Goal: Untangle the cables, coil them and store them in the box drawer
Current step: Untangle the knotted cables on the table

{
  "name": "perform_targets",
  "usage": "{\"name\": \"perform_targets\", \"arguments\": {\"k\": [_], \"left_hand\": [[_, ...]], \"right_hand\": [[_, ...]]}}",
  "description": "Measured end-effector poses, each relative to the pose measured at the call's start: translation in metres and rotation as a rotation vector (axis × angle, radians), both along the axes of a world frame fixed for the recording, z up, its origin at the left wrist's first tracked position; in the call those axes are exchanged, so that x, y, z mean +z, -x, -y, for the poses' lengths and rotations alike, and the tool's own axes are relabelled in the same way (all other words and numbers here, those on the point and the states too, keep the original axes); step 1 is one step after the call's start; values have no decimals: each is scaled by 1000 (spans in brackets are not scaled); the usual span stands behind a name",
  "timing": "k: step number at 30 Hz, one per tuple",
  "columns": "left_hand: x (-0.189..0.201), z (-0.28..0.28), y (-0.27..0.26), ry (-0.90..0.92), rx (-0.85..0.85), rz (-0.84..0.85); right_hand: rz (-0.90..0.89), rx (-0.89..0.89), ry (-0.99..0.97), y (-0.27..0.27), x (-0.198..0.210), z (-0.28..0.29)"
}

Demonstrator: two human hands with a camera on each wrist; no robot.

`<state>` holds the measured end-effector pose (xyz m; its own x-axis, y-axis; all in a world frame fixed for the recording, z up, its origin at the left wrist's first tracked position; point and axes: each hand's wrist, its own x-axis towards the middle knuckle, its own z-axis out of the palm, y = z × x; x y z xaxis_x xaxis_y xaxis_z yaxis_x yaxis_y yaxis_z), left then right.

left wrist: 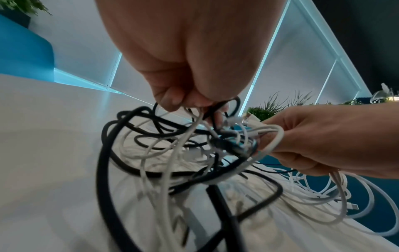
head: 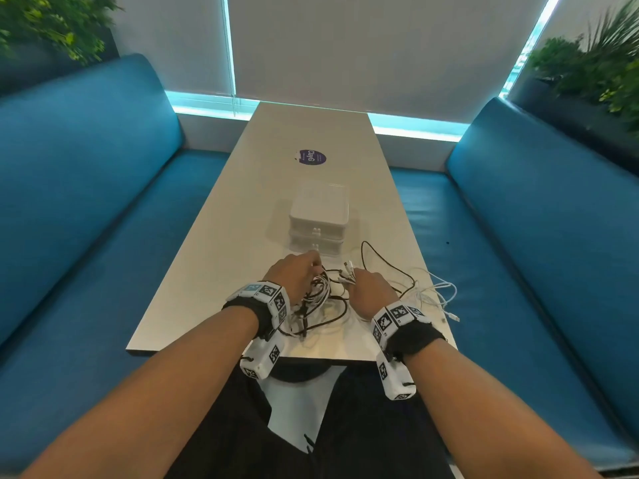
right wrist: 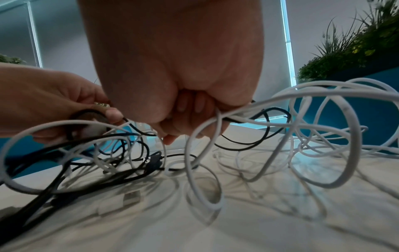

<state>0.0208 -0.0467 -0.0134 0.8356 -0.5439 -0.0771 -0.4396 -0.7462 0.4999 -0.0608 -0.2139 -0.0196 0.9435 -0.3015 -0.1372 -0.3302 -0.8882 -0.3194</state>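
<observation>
A tangle of black and white cables [head: 320, 299] lies on the near end of the table, between my two hands. My left hand [head: 297, 274] pinches black and white loops of the tangle [left wrist: 172, 145] and lifts them off the tabletop. My right hand [head: 368, 285] grips a bundle of white cable ends with connectors [head: 347, 273] [left wrist: 248, 122]. Loose white cable [head: 439, 292] [right wrist: 313, 136] and a black loop [head: 380, 261] trail to the right. The white box with stacked drawers [head: 318, 219] stands just beyond the hands, its drawers closed.
The long white table [head: 304, 133] carries a round purple sticker [head: 312, 157] behind the box. Blue benches [head: 86, 202] run along both sides, with plants [head: 594, 63] in the far corners. A white connector [head: 453, 318] lies near the table's right edge.
</observation>
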Motion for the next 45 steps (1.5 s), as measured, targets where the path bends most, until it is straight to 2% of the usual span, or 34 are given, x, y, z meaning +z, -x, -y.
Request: {"name": "perform_targets", "arguments": {"k": [5,11,14,17,22,27,30,40,45], "left_hand": [[4,-4,4,-21,-61,124],[12,-2,10,-271,-84,357],[13,0,10,-355,-69,350],[14,-3,9,-357,-93,314],[24,-6,12,-496,-103,479],[21,-12,6,-405,-140,406],[21,-21,-1,-418,-180,343],[18,-26,-15,-374,-159,433],[17,-20,-10,-243,-72,221]], "right_hand": [[-9,-5,22,2,-3,3],[-6,-7,40,3,-3,0],[-3,-14,48,3,-2,-1],[-3,-11,52,2,-1,-1],[-3,-7,61,1,-2,-1],[-28,-23,65,2,-3,4],[-43,-52,84,4,-5,8],[-25,-75,78,-2,-2,3],[-31,-73,87,0,1,4]]}}
